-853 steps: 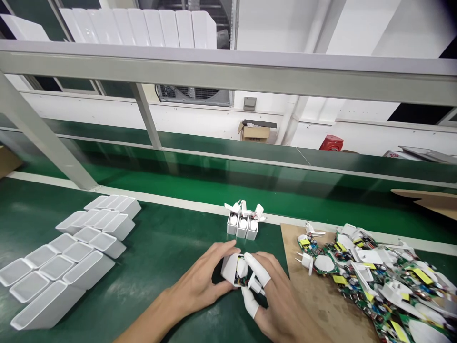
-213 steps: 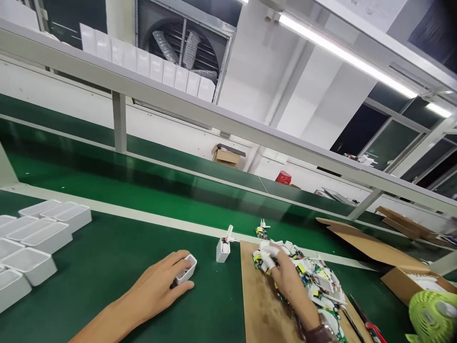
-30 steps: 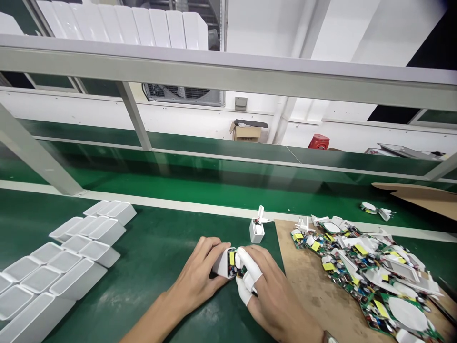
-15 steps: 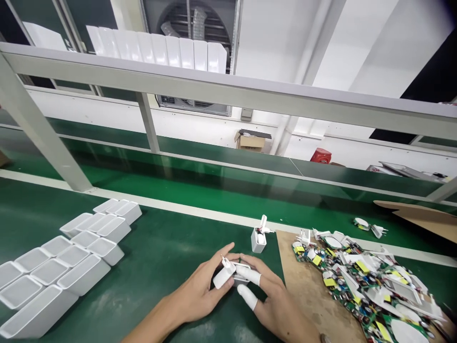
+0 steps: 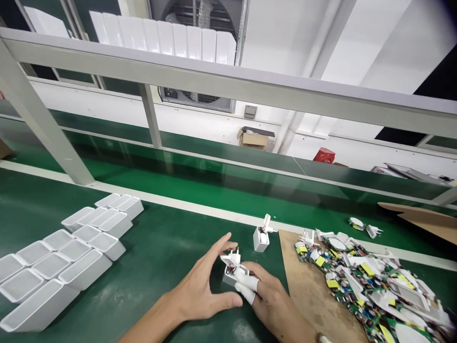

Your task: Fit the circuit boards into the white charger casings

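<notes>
White finger cots (image 5: pixel 251 283) on my right hand (image 5: pixel 273 293) grip the white charger casing (image 5: pixel 229 277), its pronged plug cap (image 5: pixel 233 259) tilted up over the opening (I cannot tell whether its base meets the green tabletop (image 5: pixel 153 267)). My left hand (image 5: pixel 200 288) is spread just beside it, thumb and fingers apart. Green surface runs leftward to rows of open casings (image 5: pixel 71 250); rightward, the brown board (image 5: pixel 310 290) has its edge near my wrist. Red print (image 5: pixel 379 169) far right is too small to read.

The left hand (image 5: pixel 198 293) curves, thumb (image 5: pixel 228 301) well apart from fingers (image 5: pixel 217 246); the right hand (image 5: pixel 271 294) pinches with white-sheathed thumb (image 5: pixel 245 293) and forefinger (image 5: pixel 249 281).
</notes>
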{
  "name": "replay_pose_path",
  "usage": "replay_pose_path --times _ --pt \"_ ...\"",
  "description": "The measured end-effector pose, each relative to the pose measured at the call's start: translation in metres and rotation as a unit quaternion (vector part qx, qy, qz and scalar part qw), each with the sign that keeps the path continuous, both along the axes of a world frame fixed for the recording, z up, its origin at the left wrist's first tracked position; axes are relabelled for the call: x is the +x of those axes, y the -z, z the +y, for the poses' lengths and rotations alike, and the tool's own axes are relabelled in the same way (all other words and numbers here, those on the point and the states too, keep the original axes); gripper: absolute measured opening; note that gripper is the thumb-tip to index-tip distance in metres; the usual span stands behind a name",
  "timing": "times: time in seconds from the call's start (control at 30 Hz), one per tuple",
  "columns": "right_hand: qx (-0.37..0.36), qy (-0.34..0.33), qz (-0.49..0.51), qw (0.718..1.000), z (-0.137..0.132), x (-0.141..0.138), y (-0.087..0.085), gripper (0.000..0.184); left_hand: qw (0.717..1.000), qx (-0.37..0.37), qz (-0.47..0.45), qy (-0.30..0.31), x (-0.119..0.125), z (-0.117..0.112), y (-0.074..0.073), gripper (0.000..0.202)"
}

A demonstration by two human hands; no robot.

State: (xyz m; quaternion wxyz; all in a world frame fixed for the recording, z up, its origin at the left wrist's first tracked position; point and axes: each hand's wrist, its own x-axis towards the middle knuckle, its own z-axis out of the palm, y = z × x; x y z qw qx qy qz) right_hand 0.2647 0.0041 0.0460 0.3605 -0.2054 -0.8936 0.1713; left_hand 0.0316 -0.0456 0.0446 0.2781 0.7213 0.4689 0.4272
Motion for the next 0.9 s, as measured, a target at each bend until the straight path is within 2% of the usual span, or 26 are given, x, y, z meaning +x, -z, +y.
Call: replay_pose_path --times 0.07,0.17,0.27,0.37,0.47,0.63,0.7,0.8,0.9 --pt "0.0 -0.007 -0.007 1.0 0.001 -0.003 0.008 0.034 0.999 0.025 0.019 -0.015 0.003 0.001 -0.004 0.086" --pt "0.016 0.038 0.021 0.999 -0.001 -0.006 0.016 0.039 0.997 0.065 0.036 -0.014 0.005 0.003 -0.011 0.045" --pt "0.001 0.045 -0.012 0.999 -0.002 -0.005 0.017 0.04 0.996 0.078 0.037 -0.009 0.005 0.003 -0.015 0.023" --pt "-0.039 0.024 -0.024 0.999 -0.002 -0.004 0.016 0.034 0.996 0.08 0.036 -0.01 0.005 0.004 -0.016 0.017" --pt "-0.062 0.037 0.028 0.997 -0.001 -0.003 0.018 0.032 0.997 0.069 0.035 -0.006 0.004 0.004 -0.016 0.016" --pt "0.055 0.064 -0.018 0.996 -0.004 -0.002 0.018 0.034 0.997 0.065 0.037 0.003 0.003 0.005 -0.017 0.019" --pt "0.066 0.061 -0.017 0.996 -0.005 -0.003 0.016 0.036 0.997 0.062 0.035 0.006 0.003 0.005 -0.016 0.02" --pt "0.006 0.047 0.013 0.999 -0.004 -0.004 0.018 0.032 0.998 0.056 0.029 0.009 0.003 0.004 -0.016 0.021" --pt "-0.116 0.044 0.069 0.99 -0.003 -0.004 0.025 0.034 0.998 0.052 0.026 0.01 0.003 0.004 -0.016 0.02"
